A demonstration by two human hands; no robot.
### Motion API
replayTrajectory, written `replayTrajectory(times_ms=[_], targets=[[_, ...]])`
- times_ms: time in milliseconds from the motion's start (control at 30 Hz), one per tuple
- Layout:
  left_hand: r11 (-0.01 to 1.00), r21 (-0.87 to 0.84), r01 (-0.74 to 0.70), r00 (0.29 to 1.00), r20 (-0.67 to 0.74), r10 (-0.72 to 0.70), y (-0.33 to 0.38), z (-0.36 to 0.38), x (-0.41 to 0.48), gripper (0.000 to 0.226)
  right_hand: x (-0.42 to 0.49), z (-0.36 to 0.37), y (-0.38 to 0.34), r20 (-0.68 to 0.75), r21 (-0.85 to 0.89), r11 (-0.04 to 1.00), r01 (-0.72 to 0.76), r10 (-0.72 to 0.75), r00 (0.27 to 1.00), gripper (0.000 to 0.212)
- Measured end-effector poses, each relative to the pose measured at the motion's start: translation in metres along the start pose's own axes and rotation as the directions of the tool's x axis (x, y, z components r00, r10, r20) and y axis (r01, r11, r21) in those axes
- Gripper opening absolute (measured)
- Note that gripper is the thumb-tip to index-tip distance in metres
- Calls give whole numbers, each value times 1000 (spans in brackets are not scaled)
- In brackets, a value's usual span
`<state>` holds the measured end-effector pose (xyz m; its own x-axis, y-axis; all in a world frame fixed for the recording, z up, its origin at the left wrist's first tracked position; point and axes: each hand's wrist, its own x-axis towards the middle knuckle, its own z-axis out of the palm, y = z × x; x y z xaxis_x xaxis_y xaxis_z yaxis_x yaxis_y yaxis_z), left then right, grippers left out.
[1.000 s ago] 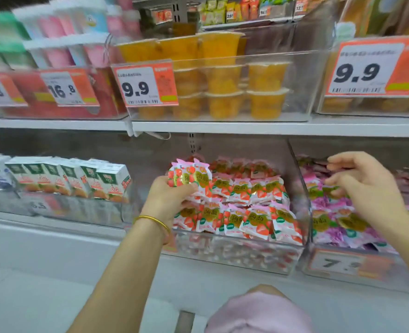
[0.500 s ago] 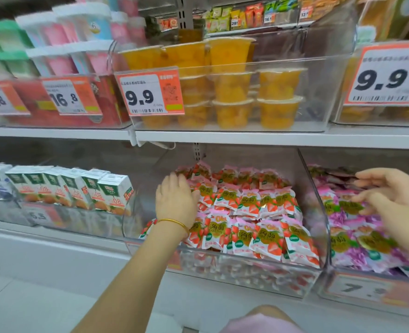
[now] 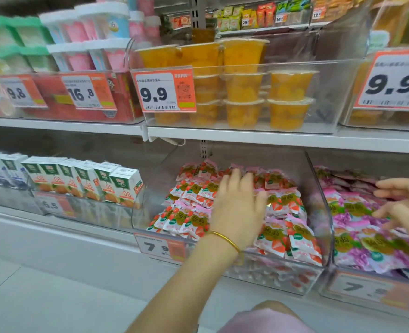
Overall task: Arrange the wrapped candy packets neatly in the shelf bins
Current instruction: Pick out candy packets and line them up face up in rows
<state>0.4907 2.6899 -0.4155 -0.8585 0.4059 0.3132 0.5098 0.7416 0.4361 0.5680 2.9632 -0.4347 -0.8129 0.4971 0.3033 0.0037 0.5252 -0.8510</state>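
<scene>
From the head view, the front rows of red candy packets (image 3: 189,219) sit heaped close to the low front lip of the middle bin (image 3: 270,277). A hard sweep of the palm could, I judge, push some over that lip to the floor. The left hand (image 3: 237,210) lies flat on these packets, fingers straight and spread, gripping nothing. The right hand (image 3: 407,203) is over the purple candy packets (image 3: 357,239) in the right bin (image 3: 367,292), fingers spread and slack, holding nothing visible.

Bright, even store light; glare streaks the clear bin walls (image 3: 319,188); motion blur softens everything, worst toward the bowed edges.
</scene>
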Motion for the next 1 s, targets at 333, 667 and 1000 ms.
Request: replayTrajectory(times_ms=[333, 667, 1000], targets=[[853, -264, -450, 865, 111, 490, 144, 74, -9, 57, -13, -71, 9, -101, 7, 992, -128, 128, 987, 39], [893, -182, -411, 870, 216, 444, 187, 144, 46, 29, -3, -134, 57, -171, -301, 935, -187, 140, 975, 33], [898, -321, -301, 927, 122, 354, 188, 138, 58, 31, 12, -94, 77, -45, -931, 335, -141, 280, 959, 39]])
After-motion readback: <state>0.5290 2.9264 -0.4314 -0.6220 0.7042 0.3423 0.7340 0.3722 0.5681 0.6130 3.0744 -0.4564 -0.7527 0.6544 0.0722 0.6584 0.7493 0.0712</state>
